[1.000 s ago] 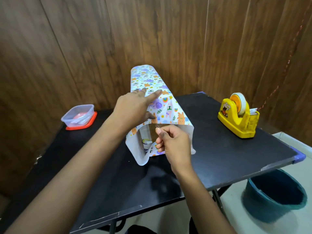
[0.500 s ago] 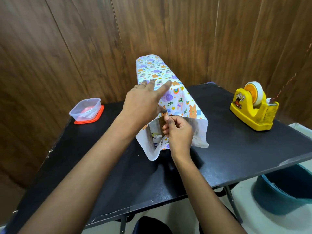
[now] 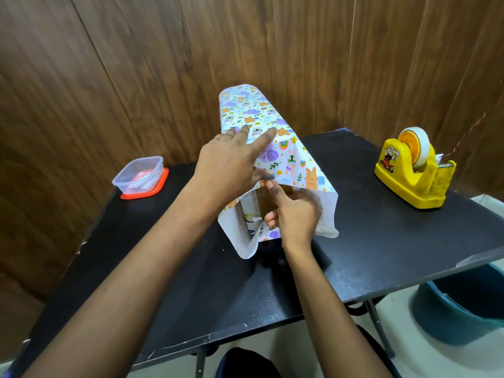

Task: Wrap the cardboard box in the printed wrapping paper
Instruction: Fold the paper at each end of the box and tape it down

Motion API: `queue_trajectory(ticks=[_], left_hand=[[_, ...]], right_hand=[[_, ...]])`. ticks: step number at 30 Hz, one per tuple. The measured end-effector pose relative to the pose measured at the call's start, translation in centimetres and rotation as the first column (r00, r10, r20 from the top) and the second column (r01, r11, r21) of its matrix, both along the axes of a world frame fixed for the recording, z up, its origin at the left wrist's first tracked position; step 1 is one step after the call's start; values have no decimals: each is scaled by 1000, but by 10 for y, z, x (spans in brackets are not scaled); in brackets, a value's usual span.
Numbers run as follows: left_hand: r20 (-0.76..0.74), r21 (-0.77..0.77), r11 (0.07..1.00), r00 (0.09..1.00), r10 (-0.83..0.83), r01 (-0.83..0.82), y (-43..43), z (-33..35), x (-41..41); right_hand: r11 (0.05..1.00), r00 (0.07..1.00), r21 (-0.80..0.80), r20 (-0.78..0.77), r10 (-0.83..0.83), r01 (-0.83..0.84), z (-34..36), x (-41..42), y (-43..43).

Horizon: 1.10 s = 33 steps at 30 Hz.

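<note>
printed wrapping paper point(image 3: 289, 165) covers the cardboard box point(image 3: 263, 201) at the centre of the frame, on the black table point(image 3: 381, 241); its near end is open. left hand point(image 3: 229, 165) lies flat on top, fingers straight, pressing the paper. right hand point(image 3: 297, 216) is at the open end, fingers curled, index tip at the paper edge; whether it pinches anything i cannot tell.

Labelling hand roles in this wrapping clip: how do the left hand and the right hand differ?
The left hand lies flat on top of the wrapping paper, fingers straight and spread; the right hand has its fingers curled. The left hand sits farther away, on top; the right hand works at the paper's open near end, index tip at its upper edge. Whether it pinches anything is unclear. Both touch the paper.
</note>
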<state>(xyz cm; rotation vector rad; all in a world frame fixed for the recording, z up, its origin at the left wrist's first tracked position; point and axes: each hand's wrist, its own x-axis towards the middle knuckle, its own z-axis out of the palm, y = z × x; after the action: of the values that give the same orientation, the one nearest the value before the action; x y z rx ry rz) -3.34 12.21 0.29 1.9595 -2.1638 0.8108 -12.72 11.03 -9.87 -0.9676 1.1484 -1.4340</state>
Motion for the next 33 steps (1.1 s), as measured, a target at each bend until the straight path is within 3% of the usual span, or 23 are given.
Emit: queue_trajectory(ticks=[11, 25, 29, 33], left_hand=[[20, -29, 1000, 1000, -5, 6, -7, -5, 0], [70, -26, 999, 997, 32, -31, -6, -3, -2], [72, -31, 999, 997, 31, -29, -7, -1, -3], [66, -55, 998, 998, -3, 7, -7, 2, 0]], right_hand=[[988, 967, 70, 225, 120, -139, -13, -10, -6], [948, 952, 155, 175, 252, -279, 9, -21, -5], [933, 940, 195, 226, 257, -302, 7, -25, -2], [955, 958, 93, 81, 274, -281, 19, -36, 19]])
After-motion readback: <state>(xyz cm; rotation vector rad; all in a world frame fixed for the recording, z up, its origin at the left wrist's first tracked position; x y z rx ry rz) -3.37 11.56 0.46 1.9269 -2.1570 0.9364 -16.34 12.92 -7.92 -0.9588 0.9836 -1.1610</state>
